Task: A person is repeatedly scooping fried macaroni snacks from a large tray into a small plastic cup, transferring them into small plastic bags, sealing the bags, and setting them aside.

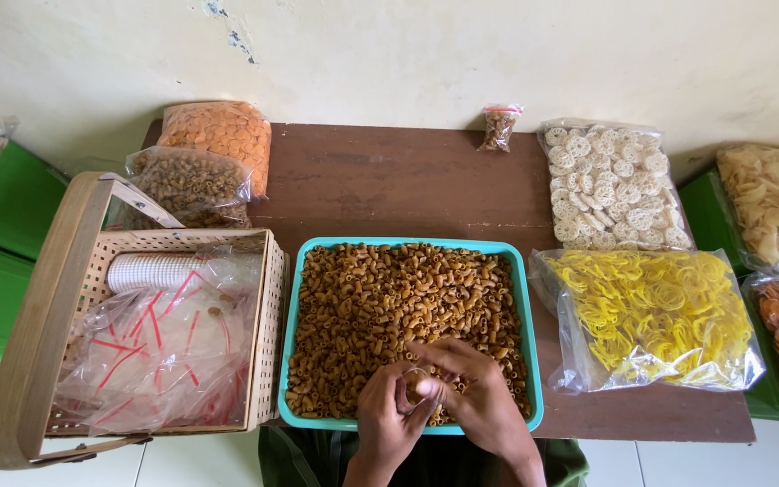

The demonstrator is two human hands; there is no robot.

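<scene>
I am pinching a small clear bag between my left hand and right hand, fingers curled around its mouth, over the near edge of the teal tray of brown macaroni snacks sitting on the bench, beside the woven basket.

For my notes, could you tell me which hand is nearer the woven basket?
Left. The left hand is closer to the woven basket; the right hand lies beyond it.
</scene>
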